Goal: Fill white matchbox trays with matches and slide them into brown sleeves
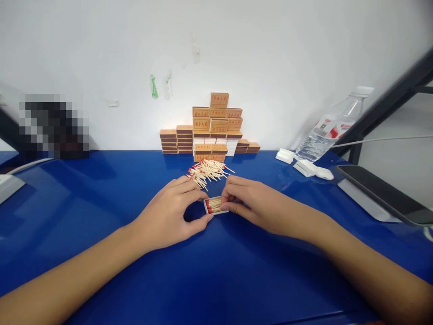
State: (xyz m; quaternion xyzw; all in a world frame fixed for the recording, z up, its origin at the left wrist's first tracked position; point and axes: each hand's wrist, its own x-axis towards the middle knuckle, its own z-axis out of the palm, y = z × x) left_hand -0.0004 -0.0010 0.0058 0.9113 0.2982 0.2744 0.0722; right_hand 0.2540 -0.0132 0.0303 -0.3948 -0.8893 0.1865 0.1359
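Both hands, left hand (172,207) and right hand (252,203), pinch the partly filled matchbox tray (214,205); loose matches (208,171) remain piled beyond it, finished boxes (211,128) stacked behind.

The matchbox tray (215,205) is small, white and open-topped. It lies flat on the blue table (216,271) at the centre of the scene, its long axis running left to right. Matches fill it, laid side by side with red heads toward the left end. The left hand (172,214) touches its left end with thumb and fingertips; the right hand (252,201) grips its right end. Just beyond it, on the far side, lies a loose pile of matches (208,171), red-tipped, pale-stemmed and fanned in mixed directions.
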